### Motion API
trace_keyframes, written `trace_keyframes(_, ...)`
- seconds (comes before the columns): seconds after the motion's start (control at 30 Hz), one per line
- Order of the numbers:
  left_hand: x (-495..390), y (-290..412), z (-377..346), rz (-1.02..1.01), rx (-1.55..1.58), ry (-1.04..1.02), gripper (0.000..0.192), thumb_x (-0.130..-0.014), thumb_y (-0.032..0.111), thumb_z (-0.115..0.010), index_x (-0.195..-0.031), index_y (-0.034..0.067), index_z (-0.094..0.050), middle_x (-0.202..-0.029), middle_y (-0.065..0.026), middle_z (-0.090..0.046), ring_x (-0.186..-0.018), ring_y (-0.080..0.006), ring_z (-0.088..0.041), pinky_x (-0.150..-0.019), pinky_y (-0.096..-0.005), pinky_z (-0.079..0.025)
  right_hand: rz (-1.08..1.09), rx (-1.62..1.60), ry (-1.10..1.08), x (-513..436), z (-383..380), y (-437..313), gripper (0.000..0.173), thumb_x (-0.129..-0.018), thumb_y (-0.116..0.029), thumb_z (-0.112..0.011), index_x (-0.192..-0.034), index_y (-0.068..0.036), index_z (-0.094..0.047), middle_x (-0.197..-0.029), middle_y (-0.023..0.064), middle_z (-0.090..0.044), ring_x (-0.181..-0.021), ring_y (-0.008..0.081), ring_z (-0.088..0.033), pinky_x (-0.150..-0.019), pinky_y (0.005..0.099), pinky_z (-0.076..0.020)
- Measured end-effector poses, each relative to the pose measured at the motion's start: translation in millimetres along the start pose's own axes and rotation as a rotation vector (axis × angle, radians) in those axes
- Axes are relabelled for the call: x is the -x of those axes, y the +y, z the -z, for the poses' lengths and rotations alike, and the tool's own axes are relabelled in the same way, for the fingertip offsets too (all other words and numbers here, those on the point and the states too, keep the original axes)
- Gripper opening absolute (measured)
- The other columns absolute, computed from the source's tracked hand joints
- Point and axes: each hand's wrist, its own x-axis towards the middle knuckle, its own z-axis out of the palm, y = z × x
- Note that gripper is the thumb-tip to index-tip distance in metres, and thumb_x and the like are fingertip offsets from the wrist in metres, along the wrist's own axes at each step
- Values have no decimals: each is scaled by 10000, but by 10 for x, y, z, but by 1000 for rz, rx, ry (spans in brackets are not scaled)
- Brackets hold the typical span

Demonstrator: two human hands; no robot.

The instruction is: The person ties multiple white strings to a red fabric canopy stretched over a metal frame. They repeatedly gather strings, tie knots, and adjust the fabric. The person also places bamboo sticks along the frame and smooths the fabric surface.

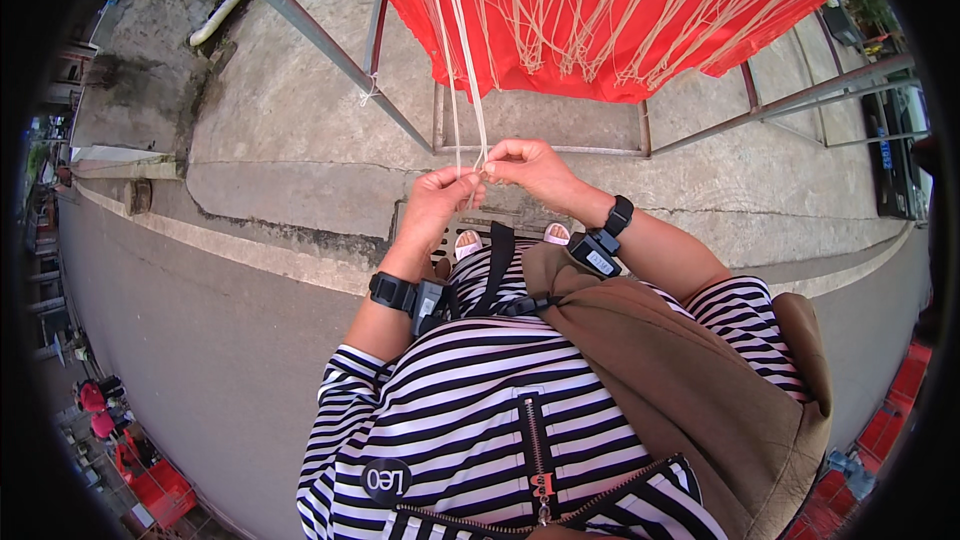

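Both hands meet in front of me at the lower ends of several pale cords (474, 105). My left hand (442, 199) pinches the cords between thumb and fingers, with loose ends below it. Touching the same spot from the right, my right hand (534, 169) grips the cords between thumb and forefinger. Whether they form a knot there is too small to tell. The cords run up over a red cloth (555, 82), where many more thin cords hang in rows, bunched into tangled or knotted ends near its lower edge.
A metal pipe frame (322, 37) stands around the cloth, with a bit of white string tied to its left bar. A white pipe (219, 15) lies at the upper left. A floor grate is near my feet. A parked vehicle (892, 157) is at the right; red stalls and a person (96, 401) are far off.
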Motion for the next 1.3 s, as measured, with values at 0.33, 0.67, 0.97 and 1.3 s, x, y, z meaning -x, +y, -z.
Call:
trace_keyframes(0.33, 6, -3, -27, 2, 72, -13, 153, -933, 144, -665, -1044, 41, -683, -897, -51, -711, -797, -120, -673, -736, -272, -546, 0, 28, 70, 124, -4, -52, 100, -913, -113, -657, -944, -20, -678, -848, 9, -661, -803, 70, -595, -747, 238, -488)
trace_keyframes(0.67, 1, 2, -36, 29, 92, -52, 110, -917, 160, -690, -982, 72, -679, -873, -29, -698, -798, -110, -663, -744, -264, -535, 29, 9, 47, 166, -8, -62, 90, -921, -97, -646, -952, -17, -673, -864, 5, -666, -822, 66, -601, -760, 236, -495)
trace_keyframes(0.97, -17, -42, -72, -37, 60, -9, 101, -914, 191, -692, -921, 90, -692, -785, -17, -700, -669, -57, -584, -607, -198, -406, 81, 112, 43, 146, 14, -15, 80, -906, -87, -667, -932, -12, -676, -846, 4, -673, -806, 60, -606, -731, 234, -499)
trace_keyframes(1.3, -3, -22, -41, -67, 86, -3, 109, -933, 175, -651, -917, 71, -676, -856, -44, -711, -753, -98, -639, -686, -243, -481, 33, 32, 28, 149, 12, -2, 100, -916, -114, -655, -943, -18, -659, -860, 7, -660, -807, 70, -595, -751, 239, -486)
